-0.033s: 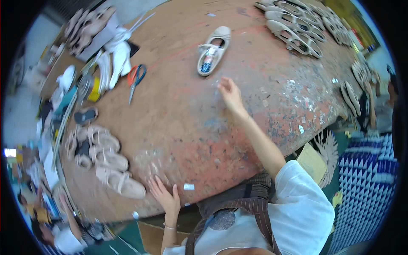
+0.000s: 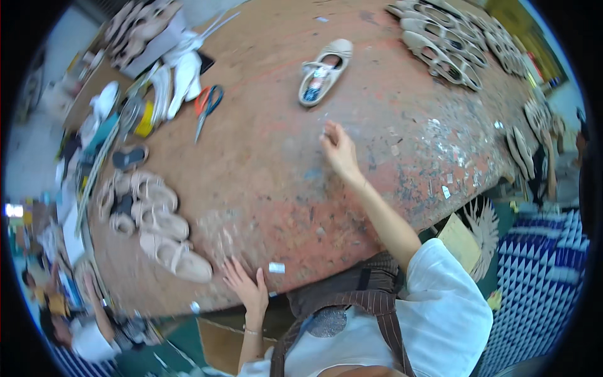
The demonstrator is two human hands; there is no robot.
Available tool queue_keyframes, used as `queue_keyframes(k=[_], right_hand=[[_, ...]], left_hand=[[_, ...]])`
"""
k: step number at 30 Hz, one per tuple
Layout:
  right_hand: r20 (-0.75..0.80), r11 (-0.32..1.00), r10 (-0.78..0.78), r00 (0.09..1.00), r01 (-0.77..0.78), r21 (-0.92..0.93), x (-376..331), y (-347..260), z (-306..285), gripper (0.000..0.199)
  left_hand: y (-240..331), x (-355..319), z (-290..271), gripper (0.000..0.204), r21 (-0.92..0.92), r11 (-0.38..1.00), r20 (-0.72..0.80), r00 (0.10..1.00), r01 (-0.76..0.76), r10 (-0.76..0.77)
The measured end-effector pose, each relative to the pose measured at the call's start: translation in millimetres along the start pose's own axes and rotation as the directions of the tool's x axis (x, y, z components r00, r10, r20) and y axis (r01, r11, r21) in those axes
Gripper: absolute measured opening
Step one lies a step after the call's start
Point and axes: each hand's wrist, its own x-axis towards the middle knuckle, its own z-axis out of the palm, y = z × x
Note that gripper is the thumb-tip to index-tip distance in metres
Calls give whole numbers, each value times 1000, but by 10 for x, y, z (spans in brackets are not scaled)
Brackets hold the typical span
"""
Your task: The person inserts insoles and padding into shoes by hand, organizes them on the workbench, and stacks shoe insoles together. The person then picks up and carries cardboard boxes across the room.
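My left hand (image 2: pixel 247 284) lies flat near the table's front edge, fingers spread, holding nothing. Just left of it rests a beige strapped flat shoe (image 2: pixel 176 256), part of a small cluster of similar shoes (image 2: pixel 156 217). My right hand (image 2: pixel 340 149) hovers over the middle of the table, its fingers loosely curled with the thumb a little apart, and no object shows in it. Beyond it, without contact, a single beige flat shoe (image 2: pixel 340 49) points away from me. This shoe has a patterned blue, white and red piece (image 2: pixel 314 86) inside.
Scissors (image 2: pixel 205 107) with orange and blue handles lie left of centre. Rows of beige shoes (image 2: pixel 433 41) stand at the far right. A box of shoes (image 2: pixel 139 39) and white strips (image 2: pixel 185 75) occupy the far left. Another person (image 2: pixel 94 336) is at lower left.
My right hand has drawn back slightly from the single shoe, toward me. My left hand stays on the table. The whole view has shifted a little.
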Motion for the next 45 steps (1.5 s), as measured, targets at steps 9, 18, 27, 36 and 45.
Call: queue_keyframes(k=[9,18,27,36,45], right_hand=[[593,279,-437,676,729,-625,-2098,406,368,59],[626,224,-424,654,746,-628,-1865,649,423,56],[641,97,-460,615,752,-652,-1687,728,452,59],[621,-12,-532,576,729,-685,-1559,752,522,57],[699,52,-587,408,881,-471,-1377,852,611,53]], left_hand=[[69,-816,592,79,-29,999,-438,898,46,-54],[-256,-2604,1907,92,-305,473,-300,388,827,-872],[507,-3710,3165,98,-495,-149,198,-56,856,-979],[948,-4100,3225,98,-628,-413,-19,-544,659,-839],[1872,-3961,4005,49,-718,-495,456,-206,490,-866]])
